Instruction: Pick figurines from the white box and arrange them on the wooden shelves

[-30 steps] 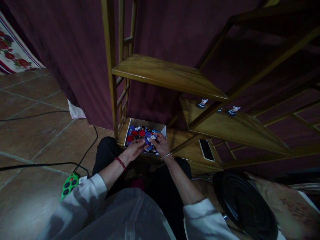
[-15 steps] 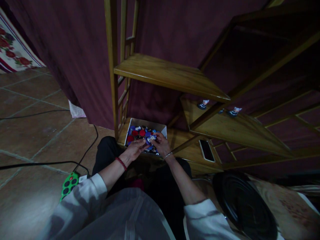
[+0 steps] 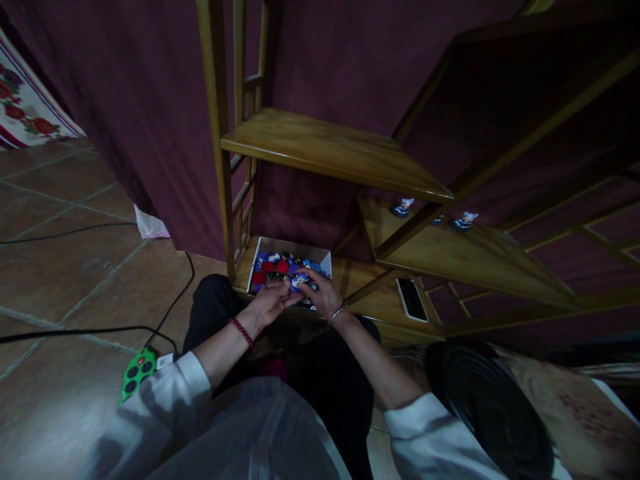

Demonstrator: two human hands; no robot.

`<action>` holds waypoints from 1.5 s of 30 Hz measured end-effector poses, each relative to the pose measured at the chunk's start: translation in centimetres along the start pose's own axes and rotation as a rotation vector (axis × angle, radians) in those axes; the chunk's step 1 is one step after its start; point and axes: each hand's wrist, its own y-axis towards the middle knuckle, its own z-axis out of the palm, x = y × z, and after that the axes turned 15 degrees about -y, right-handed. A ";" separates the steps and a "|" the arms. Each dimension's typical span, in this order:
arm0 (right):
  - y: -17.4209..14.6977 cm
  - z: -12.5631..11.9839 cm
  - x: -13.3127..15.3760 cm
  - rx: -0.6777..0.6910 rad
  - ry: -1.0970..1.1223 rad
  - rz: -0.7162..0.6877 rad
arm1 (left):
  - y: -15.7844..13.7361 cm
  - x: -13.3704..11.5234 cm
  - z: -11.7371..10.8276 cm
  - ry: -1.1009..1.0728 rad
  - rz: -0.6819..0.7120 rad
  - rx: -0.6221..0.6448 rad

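Note:
A small blue-and-white figurine (image 3: 299, 281) is between my two hands, over the front of a white open box (image 3: 324, 256). My left hand (image 3: 269, 303), a red beaded bracelet at its wrist, supports the figurine from below with thumb and fingers at its base. From the right, my right hand (image 3: 324, 295) curls its fingers over the top and side of it; a silvery bangle circles that wrist. Inside the box lie several small figurines with red, blue and dark round bases. Finer details of the held one are too small to make out.
The box stands on the bottom board of a wooden shelf (image 3: 330, 150), with a phone (image 3: 412, 299) to its right. Small figurines (image 3: 403, 207) stand on a middle board. A green controller-like device (image 3: 136, 375), black cables (image 3: 75, 329) and a black round object (image 3: 490, 407) are lower down.
My right hand's fingers have opened a little and shifted over the figurine. My left hand has turned more palm-up beneath it. The view has moved slightly.

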 end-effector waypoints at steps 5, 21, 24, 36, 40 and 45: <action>-0.6 -0.2 -0.2 -0.036 -0.151 -0.129 | -0.7 0.3 0.3 0.004 -0.039 0.013; -1.5 0.4 0.6 -0.143 -0.243 -0.079 | -1.3 0.7 0.7 -0.001 0.075 0.012; -1.6 1.0 0.8 -0.130 -0.213 0.005 | -1.2 0.7 0.4 0.029 0.093 0.017; -1.4 0.7 1.4 -0.144 -0.235 -0.040 | -1.2 0.2 0.1 0.074 0.098 0.049; -1.2 -0.3 1.2 -0.081 -0.216 -0.118 | -1.5 0.1 0.2 0.056 0.051 0.073; -1.0 -0.3 0.8 -0.085 -0.178 -0.096 | -1.3 0.2 0.7 0.015 0.058 0.042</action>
